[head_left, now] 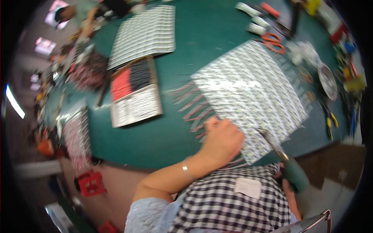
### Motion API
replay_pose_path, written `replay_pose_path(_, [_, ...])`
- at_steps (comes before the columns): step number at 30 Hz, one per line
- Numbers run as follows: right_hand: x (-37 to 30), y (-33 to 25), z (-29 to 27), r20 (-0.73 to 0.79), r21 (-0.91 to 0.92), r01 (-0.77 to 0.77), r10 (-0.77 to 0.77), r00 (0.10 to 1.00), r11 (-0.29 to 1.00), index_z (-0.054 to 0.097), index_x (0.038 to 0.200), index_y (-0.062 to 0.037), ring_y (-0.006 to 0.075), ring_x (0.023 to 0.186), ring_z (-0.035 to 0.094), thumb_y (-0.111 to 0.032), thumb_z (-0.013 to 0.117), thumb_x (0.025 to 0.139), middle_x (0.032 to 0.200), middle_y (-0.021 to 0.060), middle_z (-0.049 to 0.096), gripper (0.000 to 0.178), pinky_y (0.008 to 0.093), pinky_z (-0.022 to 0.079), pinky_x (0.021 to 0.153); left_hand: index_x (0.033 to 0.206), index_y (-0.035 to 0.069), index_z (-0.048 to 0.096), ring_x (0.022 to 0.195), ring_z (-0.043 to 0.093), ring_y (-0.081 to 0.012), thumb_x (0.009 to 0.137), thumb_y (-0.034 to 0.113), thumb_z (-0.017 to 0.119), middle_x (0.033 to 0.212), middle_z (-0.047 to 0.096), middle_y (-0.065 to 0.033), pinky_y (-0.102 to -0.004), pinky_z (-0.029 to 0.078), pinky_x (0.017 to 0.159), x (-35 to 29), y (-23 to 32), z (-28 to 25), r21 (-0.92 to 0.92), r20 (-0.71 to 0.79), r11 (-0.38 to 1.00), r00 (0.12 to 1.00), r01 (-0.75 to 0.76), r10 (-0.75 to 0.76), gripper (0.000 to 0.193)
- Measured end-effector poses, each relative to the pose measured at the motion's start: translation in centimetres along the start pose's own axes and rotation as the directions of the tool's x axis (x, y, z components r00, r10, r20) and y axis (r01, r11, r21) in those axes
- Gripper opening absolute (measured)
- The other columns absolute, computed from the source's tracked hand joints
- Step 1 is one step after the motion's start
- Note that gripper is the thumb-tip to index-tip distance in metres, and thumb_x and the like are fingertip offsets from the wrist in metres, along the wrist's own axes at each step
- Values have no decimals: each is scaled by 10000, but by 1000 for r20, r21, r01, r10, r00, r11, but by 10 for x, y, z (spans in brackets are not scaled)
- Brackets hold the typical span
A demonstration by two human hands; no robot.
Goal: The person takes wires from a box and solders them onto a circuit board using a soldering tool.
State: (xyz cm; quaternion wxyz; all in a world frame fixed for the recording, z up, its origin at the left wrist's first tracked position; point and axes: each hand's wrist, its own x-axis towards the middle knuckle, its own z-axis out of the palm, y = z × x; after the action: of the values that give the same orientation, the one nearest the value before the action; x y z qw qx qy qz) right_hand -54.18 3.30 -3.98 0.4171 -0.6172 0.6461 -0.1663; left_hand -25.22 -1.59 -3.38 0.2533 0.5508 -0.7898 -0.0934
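Observation:
My left hand (224, 138) is closed at the lower left edge of a white patterned panel (248, 93), its fingers curled down. What they pinch is hidden under them. Thin red and pale wires (194, 106) stick out along the panel's left edge, blurred. From the lower right a soldering iron (285, 157) with a green handle reaches over the panel, its metal tip near the panel's lower part. My right hand (286, 188) is at the handle, mostly hidden behind it.
Left of the panel lies a box (136, 106) of red, black and white wires, with stacked panels (145, 33) behind. Orange-handled scissors (274, 42), a round metal dish (327, 81) and yellow-handled pliers (330, 120) lie right. Another person (79, 17) works far left.

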Motion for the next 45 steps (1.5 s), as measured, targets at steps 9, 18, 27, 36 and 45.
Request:
replay_pose_path(9, [12,-3,-6,-143,275,490,-469,872,827,436,1219,63,145,642,559,-265,547,886,1123,137,557,481,261,458,647,819,191,631,819,492,-149,691,132,673,759,526,51,-401,280,784,-34,-22,-46,-28,-44,999,999,31,-32,147])
replay_pose_path(18, [16,-6,-9,-202,422,488,-445,872,764,462,1208,57,131,689,553,-288,489,911,1105,124,566,456,269,462,651,854,49,663,750,580,-292,729,58,644,787,636,-108,-384,450,700,-8,-189,-146,353,-453,851,867,389,-208,127])
replay_pose_path(27, [3,7,-9,-211,427,424,-368,905,799,470,1193,58,134,694,570,-286,486,906,1094,129,580,449,279,461,657,900,75,682,882,572,-288,730,55,630,871,629,-120,-394,458,816,11,-241,-137,489,-189,755,898,437,-397,179])
replay_pose_path(36, [10,-5,-5,-202,443,458,-412,889,771,487,1192,56,131,690,563,-318,498,906,905,91,608,471,279,444,679,801,22,609,856,565,-304,712,3,580,826,596,-131,-401,459,780,6,-239,-135,433,-223,817,923,381,-313,95])
replay_pose_path(45, [15,-4,-3,-255,459,462,-385,887,759,485,1196,58,120,691,566,-278,510,906,949,92,610,444,268,450,685,828,44,666,817,580,-288,734,84,645,791,599,-110,-382,466,740,4,-244,-133,368,-310,854,914,368,-261,104])
